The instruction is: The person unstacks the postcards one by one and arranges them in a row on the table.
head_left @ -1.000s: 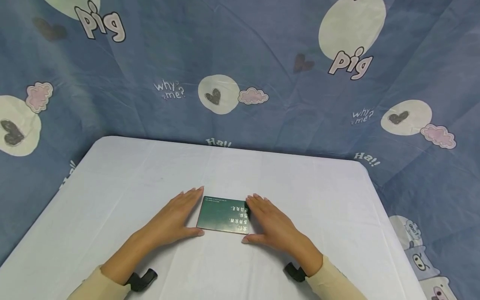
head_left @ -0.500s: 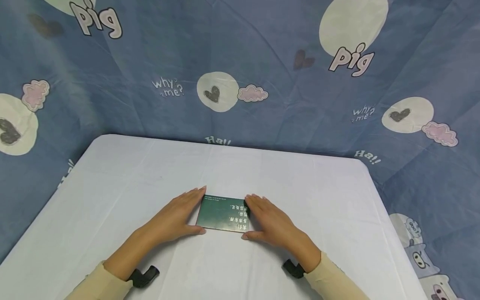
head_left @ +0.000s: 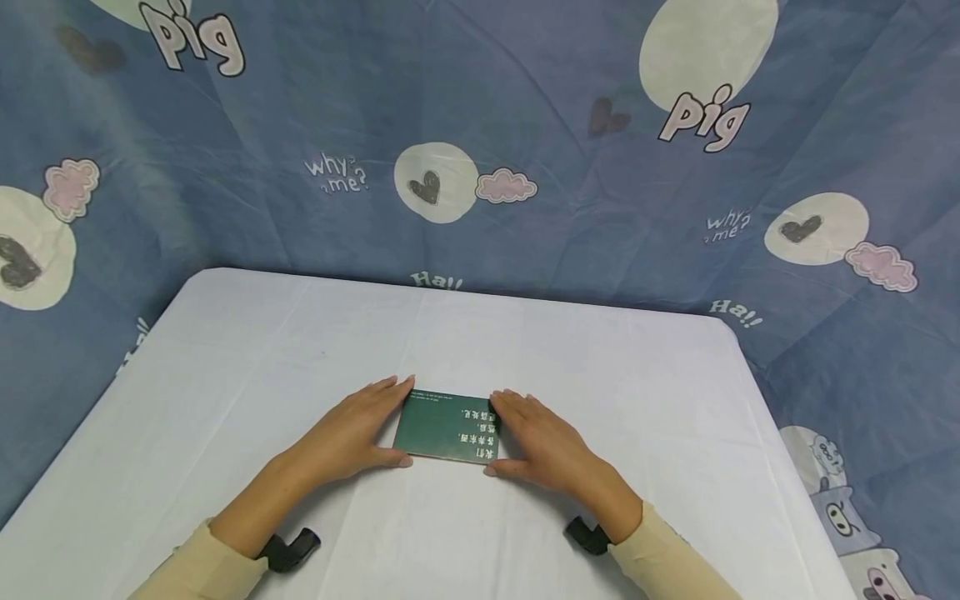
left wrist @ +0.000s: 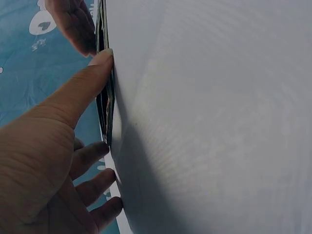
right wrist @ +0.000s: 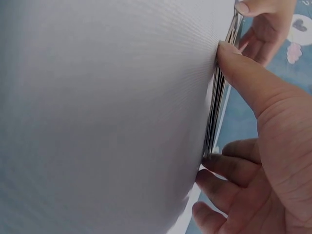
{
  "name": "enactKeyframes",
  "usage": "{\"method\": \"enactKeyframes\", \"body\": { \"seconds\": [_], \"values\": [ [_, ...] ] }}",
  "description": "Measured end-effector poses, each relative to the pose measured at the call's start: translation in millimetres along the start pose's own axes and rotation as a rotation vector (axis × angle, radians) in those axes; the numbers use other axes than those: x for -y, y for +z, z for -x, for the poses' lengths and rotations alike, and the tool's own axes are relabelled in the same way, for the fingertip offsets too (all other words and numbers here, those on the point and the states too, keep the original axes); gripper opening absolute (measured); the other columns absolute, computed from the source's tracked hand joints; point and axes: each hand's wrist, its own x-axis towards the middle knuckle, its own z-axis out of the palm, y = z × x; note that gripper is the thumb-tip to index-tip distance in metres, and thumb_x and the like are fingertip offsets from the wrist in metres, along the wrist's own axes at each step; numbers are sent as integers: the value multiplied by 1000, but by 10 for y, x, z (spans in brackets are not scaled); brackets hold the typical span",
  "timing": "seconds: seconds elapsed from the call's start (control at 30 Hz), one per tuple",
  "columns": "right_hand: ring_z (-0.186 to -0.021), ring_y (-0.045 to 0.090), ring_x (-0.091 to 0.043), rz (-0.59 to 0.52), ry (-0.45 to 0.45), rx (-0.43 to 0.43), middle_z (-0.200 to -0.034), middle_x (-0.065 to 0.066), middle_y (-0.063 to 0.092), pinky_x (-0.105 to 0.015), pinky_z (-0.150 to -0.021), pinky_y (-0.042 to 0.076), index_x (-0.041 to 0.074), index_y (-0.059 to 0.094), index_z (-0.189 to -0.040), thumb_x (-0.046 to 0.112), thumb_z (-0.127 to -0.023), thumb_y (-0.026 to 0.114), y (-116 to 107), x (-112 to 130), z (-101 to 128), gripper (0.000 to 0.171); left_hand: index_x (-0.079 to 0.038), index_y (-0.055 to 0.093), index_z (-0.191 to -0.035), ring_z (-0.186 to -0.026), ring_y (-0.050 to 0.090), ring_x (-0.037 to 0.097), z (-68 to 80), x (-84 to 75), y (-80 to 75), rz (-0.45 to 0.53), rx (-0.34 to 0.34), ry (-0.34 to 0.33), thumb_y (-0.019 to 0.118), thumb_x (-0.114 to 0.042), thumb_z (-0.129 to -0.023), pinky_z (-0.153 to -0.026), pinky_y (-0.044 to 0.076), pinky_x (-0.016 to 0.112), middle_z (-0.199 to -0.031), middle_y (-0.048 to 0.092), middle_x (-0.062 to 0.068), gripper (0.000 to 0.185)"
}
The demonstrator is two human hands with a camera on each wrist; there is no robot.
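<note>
A stack of green cards [head_left: 442, 427] with white printed characters lies flat on the white-covered table. Its several thin layers show edge-on in both wrist views, as a stack edge [left wrist: 105, 114] on the left and a stack edge [right wrist: 215, 109] on the right. My left hand [head_left: 348, 437] holds the left end, thumb [left wrist: 100, 66] on the near edge and a fingertip at the far corner. Across from it, my right hand [head_left: 547, 442] holds the right end the same way, its thumb [right wrist: 239, 63] against the near edge. The fingers partly cover the stack's right edge.
The white tablecloth [head_left: 600, 375] spreads around both hands. Behind the table hangs a blue curtain [head_left: 525, 100] with pig lettering, clouds and hearts. Black straps sit at both wrists, one strap [head_left: 291, 550] near the left sleeve and another strap [head_left: 587, 536] near the right.
My left hand has shifted slightly to the right, so its fingertips now meet the stack's corners. The right hand and the stack have barely moved. The head view has tilted slightly.
</note>
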Motion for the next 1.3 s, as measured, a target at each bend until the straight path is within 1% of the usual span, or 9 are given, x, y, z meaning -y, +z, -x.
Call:
{"method": "enactKeyframes", "body": {
  "seconds": [0.3,0.53,0.77,0.9,1.03,1.2,1.3],
  "values": [
    [-153,36,-27,-18,9,8,-163,-13,41,-42,-126,25,2,38,-160,51,-89,81,-21,5,-1,97,-4,37,-162,-147,41,41,0,-4,-9,-4,-26,21,94,-44,-76,-117,35,61,-158,47,19,110],
    [-152,37,-30,-31,3,-8,-163,-16,42,-44,-126,26,-1,38,-159,50,-89,82,-37,9,7,98,-5,35,-163,-145,45,39,7,3,-29,4,-39,30,94,-45,-76,-118,36,59,-158,48,17,112],
    [-152,36,-30,-51,10,-23,-163,-15,41,-44,-126,25,0,38,-160,50,-88,83,-49,22,0,98,-4,39,-161,-145,45,41,6,-21,-52,-1,-34,8,93,-45,-76,-120,32,58,-159,48,16,109],
    [-152,37,-29,-47,8,-35,-163,-14,42,-44,-126,26,1,38,-160,50,-88,83,-61,19,-4,98,-4,40,-160,-144,46,42,2,-37,-58,6,-23,-11,93,-45,-77,-118,36,58,-158,48,17,107],
    [-152,37,-28,-43,8,-43,-163,-14,42,-43,-125,26,1,38,-160,48,-89,83,-75,11,-8,96,-4,39,-161,-143,47,40,-7,-51,-67,20,-17,-18,92,-45,-79,-116,40,57,-158,48,17,106],
    [-152,36,-27,-50,16,-43,-163,-13,42,-41,-126,25,1,38,-160,43,-90,83,-121,1,-17,93,-5,36,-162,-144,46,39,-28,-60,-95,23,-16,-19,91,-44,-80,-115,40,57,-160,46,17,106],
    [-153,36,-28,-60,14,-45,-163,-14,42,-42,-126,25,-1,38,-160,39,-90,83,-153,-5,-26,92,-6,36,-162,-145,46,39,-45,-69,-114,23,-12,-20,91,-43,-81,-115,41,56,-160,45,17,106]
  ]
}}
